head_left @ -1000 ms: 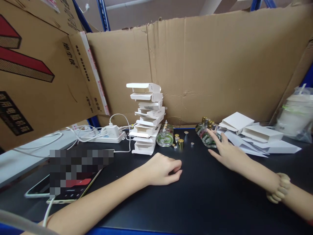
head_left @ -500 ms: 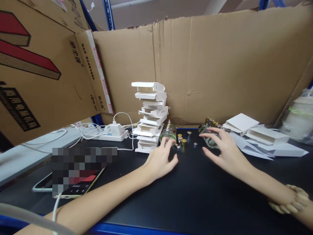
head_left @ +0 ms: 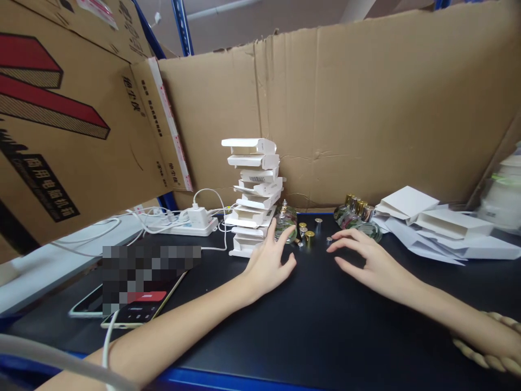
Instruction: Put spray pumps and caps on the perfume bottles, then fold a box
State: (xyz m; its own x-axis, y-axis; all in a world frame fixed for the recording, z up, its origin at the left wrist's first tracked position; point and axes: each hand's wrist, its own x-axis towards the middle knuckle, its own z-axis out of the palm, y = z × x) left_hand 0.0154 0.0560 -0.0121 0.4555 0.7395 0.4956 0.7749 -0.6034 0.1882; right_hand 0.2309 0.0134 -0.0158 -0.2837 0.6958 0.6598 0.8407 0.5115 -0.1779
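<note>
My left hand (head_left: 271,263) is open, its fingers apart, in front of a glass perfume bottle (head_left: 287,220) with a bare spray top. Its fingertips overlap the bottle in view; whether they touch it I cannot tell. My right hand (head_left: 372,260) is open too, fingers curved, with nothing in it. Near its fingertips lies a small silver piece (head_left: 329,240). Between the hands stand several gold and silver caps, among them a gold cap (head_left: 310,238) and a silver cap (head_left: 318,223). Behind my right hand lie several glass bottles (head_left: 368,231) with gold and silver caps.
A tall, uneven stack of white boxes (head_left: 256,201) rises beside the left hand. More white cartons (head_left: 451,225) lie at the right. A white power strip (head_left: 183,226), cables and a phone (head_left: 142,309) are at the left. Cardboard walls (head_left: 366,108) enclose the back.
My right hand has moved down and left, away from the bottles, which now show more. My left hand stays by its bottle, its fingers stretched higher. The whole view has shifted slightly.
</note>
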